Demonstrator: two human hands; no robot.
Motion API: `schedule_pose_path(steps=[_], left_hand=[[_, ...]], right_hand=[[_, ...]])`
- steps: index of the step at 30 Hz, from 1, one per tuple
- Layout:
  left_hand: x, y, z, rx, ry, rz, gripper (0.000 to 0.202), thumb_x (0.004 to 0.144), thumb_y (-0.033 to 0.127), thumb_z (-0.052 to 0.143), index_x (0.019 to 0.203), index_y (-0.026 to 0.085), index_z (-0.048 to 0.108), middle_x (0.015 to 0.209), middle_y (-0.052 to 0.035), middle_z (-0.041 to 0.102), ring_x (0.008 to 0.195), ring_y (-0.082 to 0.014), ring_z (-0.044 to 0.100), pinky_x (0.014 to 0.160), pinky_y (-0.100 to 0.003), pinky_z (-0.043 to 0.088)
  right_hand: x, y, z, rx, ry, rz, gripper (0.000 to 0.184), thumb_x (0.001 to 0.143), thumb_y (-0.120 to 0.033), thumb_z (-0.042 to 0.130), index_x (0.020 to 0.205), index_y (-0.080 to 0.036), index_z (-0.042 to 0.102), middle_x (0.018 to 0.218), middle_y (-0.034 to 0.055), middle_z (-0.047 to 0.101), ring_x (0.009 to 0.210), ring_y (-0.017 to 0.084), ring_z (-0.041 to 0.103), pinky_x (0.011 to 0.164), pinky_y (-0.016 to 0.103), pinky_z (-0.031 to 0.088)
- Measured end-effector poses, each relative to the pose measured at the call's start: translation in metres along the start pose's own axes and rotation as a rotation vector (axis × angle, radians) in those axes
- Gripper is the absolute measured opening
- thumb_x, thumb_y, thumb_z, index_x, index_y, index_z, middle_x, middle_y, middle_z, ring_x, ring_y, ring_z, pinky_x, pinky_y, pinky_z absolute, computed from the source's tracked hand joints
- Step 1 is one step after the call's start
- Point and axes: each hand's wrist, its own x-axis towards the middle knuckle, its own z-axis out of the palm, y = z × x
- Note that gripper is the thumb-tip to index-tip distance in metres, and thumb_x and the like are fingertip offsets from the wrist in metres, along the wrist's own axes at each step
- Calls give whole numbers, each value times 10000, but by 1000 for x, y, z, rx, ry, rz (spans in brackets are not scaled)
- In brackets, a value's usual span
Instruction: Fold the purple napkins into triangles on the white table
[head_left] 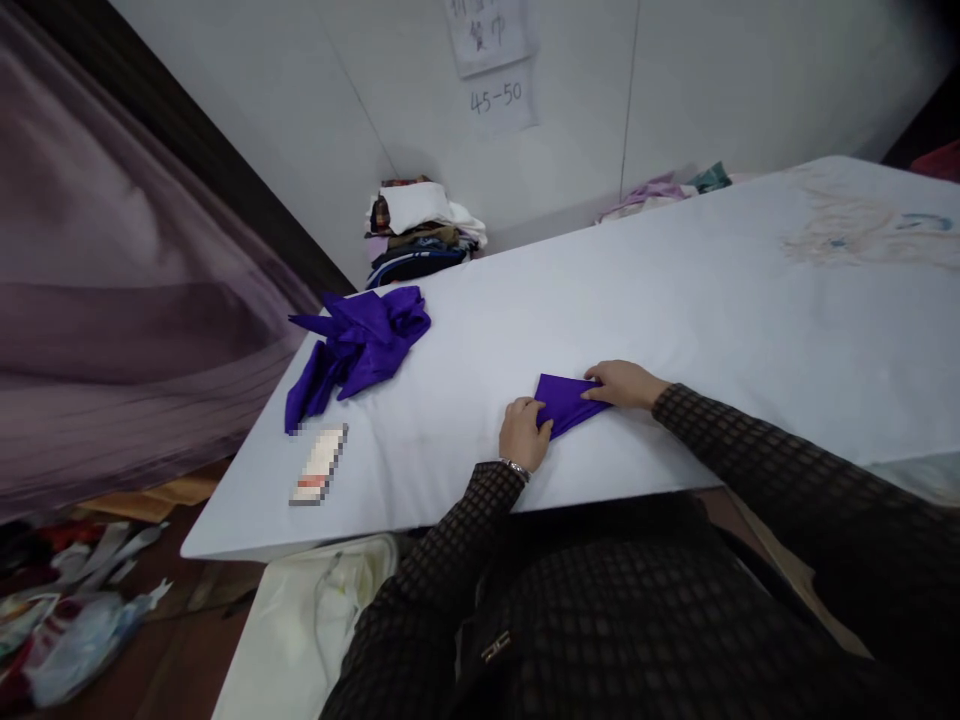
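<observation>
A purple cloth napkin, folded into a small flat shape, lies on the white-covered table in front of me. My left hand grips its left side, thumb and fingers closed on the fabric. At the opposite end, my right hand pinches the narrower right part between thumb and fingers. The layers under my fingers are hidden. To the left, a crumpled heap of purple cloth lies loose near the table's edge, apart from both hands.
A pixelated flat object lies near the front left. A pile of folded clothes stands behind the table, by the wall. Cream fringed fabric lies at the far right. A white bin stands below the front edge.
</observation>
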Motion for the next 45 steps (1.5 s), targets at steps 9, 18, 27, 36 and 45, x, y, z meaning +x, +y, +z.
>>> schedule_pose_path(steps=[9,18,27,36,45], left_hand=[[5,-11,-7,-376,-131,-290,745,664,201,722,1340,185,410,1086,-81,641,933,-214,605,842,-363,476],[50,-10,-45,2,225,177,191,777,144,583,930,208,677,948,-43,666,973,-205,560,902,-384,410],[8,-25,-6,376,-196,413,411,849,95,432,1220,213,564,1322,-50,546,1229,-207,447,1083,-438,273],[-6,5,-7,211,-210,395,449,883,251,458,1325,170,464,1420,-102,439,1365,-247,296,1139,-498,162],[13,12,-5,70,-246,279,307,915,377,446,1067,211,655,1187,-70,633,1158,-224,519,995,-394,375]], right_hand=[[14,-26,-8,557,-206,-110,143,662,-264,625,778,-180,625,659,-4,628,599,148,559,537,253,412],[-6,-29,-42,20,510,-644,195,835,-144,453,866,-176,643,944,85,655,885,203,564,811,373,427],[-49,31,51,-33,357,-602,339,892,-140,381,1110,-166,639,1176,126,617,1102,224,549,939,419,450],[-55,21,51,118,353,-510,342,850,-175,438,1122,-198,644,1217,113,611,1158,242,535,990,487,424],[-58,32,37,593,525,5,323,836,-255,502,1138,-199,601,1136,106,622,982,213,606,825,396,520]])
